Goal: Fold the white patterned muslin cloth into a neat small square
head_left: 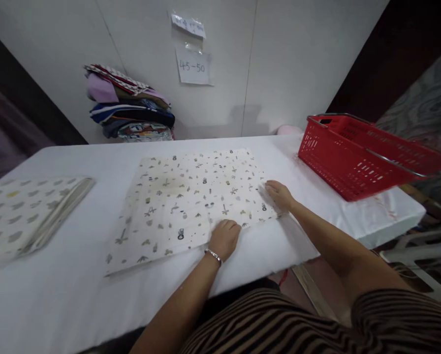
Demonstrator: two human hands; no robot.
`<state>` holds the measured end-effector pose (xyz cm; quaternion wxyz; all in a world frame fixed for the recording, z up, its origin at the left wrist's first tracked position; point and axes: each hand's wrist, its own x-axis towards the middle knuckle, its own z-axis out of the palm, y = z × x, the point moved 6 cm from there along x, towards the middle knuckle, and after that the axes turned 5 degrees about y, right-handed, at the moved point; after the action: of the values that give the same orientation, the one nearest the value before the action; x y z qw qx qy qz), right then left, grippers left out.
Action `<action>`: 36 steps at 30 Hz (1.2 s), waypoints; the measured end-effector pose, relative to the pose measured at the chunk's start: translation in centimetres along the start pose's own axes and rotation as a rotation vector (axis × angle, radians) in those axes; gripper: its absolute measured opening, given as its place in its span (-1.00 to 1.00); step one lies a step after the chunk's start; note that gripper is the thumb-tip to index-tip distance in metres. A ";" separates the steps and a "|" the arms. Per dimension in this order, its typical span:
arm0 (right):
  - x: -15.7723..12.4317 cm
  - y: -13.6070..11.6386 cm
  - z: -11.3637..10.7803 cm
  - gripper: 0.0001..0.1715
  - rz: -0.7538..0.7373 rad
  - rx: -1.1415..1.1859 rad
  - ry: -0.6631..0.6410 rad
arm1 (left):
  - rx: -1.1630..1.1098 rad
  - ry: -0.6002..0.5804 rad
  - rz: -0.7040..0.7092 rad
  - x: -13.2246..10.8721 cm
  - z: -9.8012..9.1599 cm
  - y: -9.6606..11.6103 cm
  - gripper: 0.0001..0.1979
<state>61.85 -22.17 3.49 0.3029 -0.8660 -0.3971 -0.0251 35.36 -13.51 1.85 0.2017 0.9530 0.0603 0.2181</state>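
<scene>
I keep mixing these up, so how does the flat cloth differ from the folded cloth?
The flat cloth lies spread; the folded cloth shows a thick, layered edge. The flat cloth carries small mixed motifs; the folded cloth, larger, mostly grey blotches. Both are pale and on the white-covered table.

Off-white cloth [196, 199] — small grey-brown motifs; basket [333, 160] — red.

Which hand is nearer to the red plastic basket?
Right. The right hand lies left of the basket, at the right edge of the patterned cream cloth; the left hand is farther left, at its near edge.
</scene>
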 end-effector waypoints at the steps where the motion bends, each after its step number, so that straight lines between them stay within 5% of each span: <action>1: -1.2 0.5 -0.6 -0.60 0.041 0.054 0.028 | -0.004 0.005 0.001 0.0 -0.1 0.0 -0.79; 6: -7.3 4.6 -3.4 -0.63 0.281 0.247 0.153 | 0.003 0.015 -0.014 0.4 -0.2 0.0 -0.76; 11: -10.3 6.8 -3.9 -0.60 0.466 0.380 0.083 | 0.082 0.001 -0.020 0.6 -0.1 0.3 -0.78; 26: -7.3 5.2 -3.1 -0.78 0.435 0.123 -0.061 | 0.103 0.040 -0.066 0.7 0.4 0.0 -0.75; 36: -7.6 5.2 -3.5 -0.80 0.549 0.194 -0.137 | 0.076 0.062 -0.075 0.5 0.3 -0.1 -0.76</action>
<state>60.97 -31.76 1.54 0.3522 -0.9077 -0.1681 0.1542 35.97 -13.44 1.81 0.1716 0.9497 0.1105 0.2374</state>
